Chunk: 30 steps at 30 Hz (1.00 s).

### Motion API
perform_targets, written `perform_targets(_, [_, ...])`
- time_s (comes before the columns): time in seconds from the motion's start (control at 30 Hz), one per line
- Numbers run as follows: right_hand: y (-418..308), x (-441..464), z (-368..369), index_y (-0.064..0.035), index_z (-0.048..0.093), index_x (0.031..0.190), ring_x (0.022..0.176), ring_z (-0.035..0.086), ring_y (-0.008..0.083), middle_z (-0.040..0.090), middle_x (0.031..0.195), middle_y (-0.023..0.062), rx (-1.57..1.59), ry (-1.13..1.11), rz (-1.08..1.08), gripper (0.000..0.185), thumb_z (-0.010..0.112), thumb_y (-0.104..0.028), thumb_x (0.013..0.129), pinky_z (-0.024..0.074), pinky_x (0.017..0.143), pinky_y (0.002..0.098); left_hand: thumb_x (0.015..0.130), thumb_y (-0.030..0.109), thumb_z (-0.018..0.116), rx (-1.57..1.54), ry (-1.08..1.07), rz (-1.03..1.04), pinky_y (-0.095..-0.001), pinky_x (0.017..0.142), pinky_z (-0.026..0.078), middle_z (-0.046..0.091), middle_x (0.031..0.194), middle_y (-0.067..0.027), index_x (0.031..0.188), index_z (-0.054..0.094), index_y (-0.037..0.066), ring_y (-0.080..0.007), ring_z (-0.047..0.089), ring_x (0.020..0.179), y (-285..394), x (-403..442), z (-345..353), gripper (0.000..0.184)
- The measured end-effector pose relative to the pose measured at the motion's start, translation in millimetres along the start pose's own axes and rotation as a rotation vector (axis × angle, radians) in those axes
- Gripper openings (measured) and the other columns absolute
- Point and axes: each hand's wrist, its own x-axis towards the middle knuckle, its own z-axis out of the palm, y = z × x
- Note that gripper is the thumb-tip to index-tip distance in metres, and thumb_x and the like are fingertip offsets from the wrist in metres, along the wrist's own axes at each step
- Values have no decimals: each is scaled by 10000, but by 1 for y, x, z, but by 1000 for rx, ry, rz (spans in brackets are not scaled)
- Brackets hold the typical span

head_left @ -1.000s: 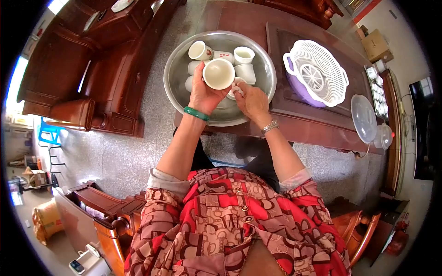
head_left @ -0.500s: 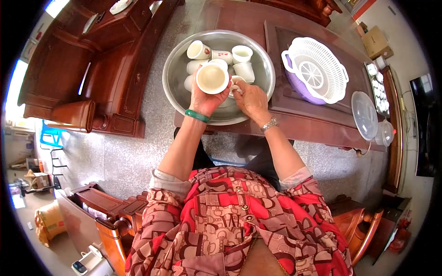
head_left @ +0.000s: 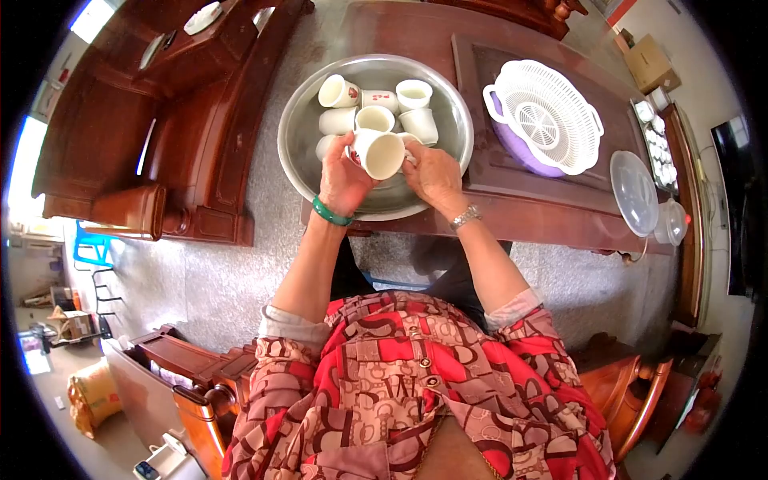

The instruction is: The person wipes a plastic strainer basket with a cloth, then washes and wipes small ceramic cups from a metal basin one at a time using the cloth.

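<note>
A white cup (head_left: pixel 382 156) is held in my left hand (head_left: pixel 346 178), tilted with its mouth toward me, above the near part of a steel basin (head_left: pixel 292 156). My right hand (head_left: pixel 434 172) is closed at the cup's right side, its fingers pinched on a whitish cloth partly hidden by them. Several white cups lie or stand in the basin, among them one with a red print (head_left: pixel 339 92) and an upright one (head_left: pixel 414 95) at the back right. Another cup (head_left: pixel 374 119) is just behind the held one.
A white strainer basket (head_left: pixel 544 120) rests on a purple basin (head_left: pixel 512 152) to the right on the table (head_left: pixel 552 210). Beyond it are a clear lid (head_left: pixel 634 194) and a tray of small white cups (head_left: pixel 660 156). A wooden bench (head_left: pixel 192 144) is at the left.
The held cup has turned from facing upward to tilting right and toward me, and sits slightly lower. My left hand has shifted a little left and opened its grip somewhat.
</note>
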Motion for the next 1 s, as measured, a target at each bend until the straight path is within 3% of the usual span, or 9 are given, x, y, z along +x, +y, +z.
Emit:
perform_targets(0.1, [1,-2,0,-100,583,1032,729,616,346,633,738,167,10,24,-33,247,582,-178,798,476,641,461,832,302,510,47,-72,-35,-383,830,466,578,1109,-80,1141,504,66,-211,569,996,3,-2,-5,389])
perform_targets(0.17, [1,-2,1,-93,585,1017,727,615,347,633,739,168,12,51,-52,231,583,-176,801,477,638,459,824,272,537,227,50,-30,-359,797,474,587,1078,-60,1130,506,68,-184,571,966,3,-5,-5,368])
perform_targets(0.37, [2,-1,4,-78,594,958,718,616,355,630,737,175,-20,64,-50,196,597,-184,792,478,623,453,839,331,613,276,37,-19,-309,687,508,615,998,-41,1072,545,96,-141,608,849,-4,3,-20,338])
perform_targets(0.43, [1,-1,3,-75,593,948,712,616,355,627,725,176,-19,67,-54,194,599,-184,789,477,616,452,851,308,610,266,89,-14,-356,826,477,579,1119,-38,1189,482,107,-169,569,998,-4,-2,-17,413])
perform_targets(0.57, [5,-1,6,-145,609,1004,703,602,347,624,716,154,-58,61,-58,220,577,-205,795,465,618,453,856,340,565,179,157,-32,-369,794,478,567,1117,-54,1177,475,114,-204,569,1002,-4,-5,-20,402])
perform_targets(0.6, [2,-1,4,-62,588,902,697,612,357,621,713,183,-44,70,-87,170,588,-184,783,480,615,452,847,373,541,133,103,-24,-409,785,474,561,1107,-69,1158,477,105,-239,562,1012,-4,-3,-20,415])
perform_targets(0.73, [2,0,6,-79,602,933,721,617,354,626,732,186,-67,70,-82,191,579,-203,789,485,642,454,820,402,554,100,110,-46,-536,821,453,553,1100,-109,1155,469,83,-310,552,1011,-5,-1,-24,470])
perform_targets(0.87, [3,1,10,-66,617,913,763,617,357,630,745,188,-36,103,-65,191,555,-203,795,490,674,448,823,428,557,110,130,-18,-565,829,447,546,1109,-116,1172,457,89,-309,551,1015,-6,-1,-23,497])
perform_targets(1.0, [12,8,15,-45,631,889,739,618,352,635,744,184,55,174,-19,208,546,-211,797,491,666,415,919,529,360,100,290,31,-549,833,464,541,1140,-136,1234,432,84,-294,551,1037,-10,-3,-15,551])
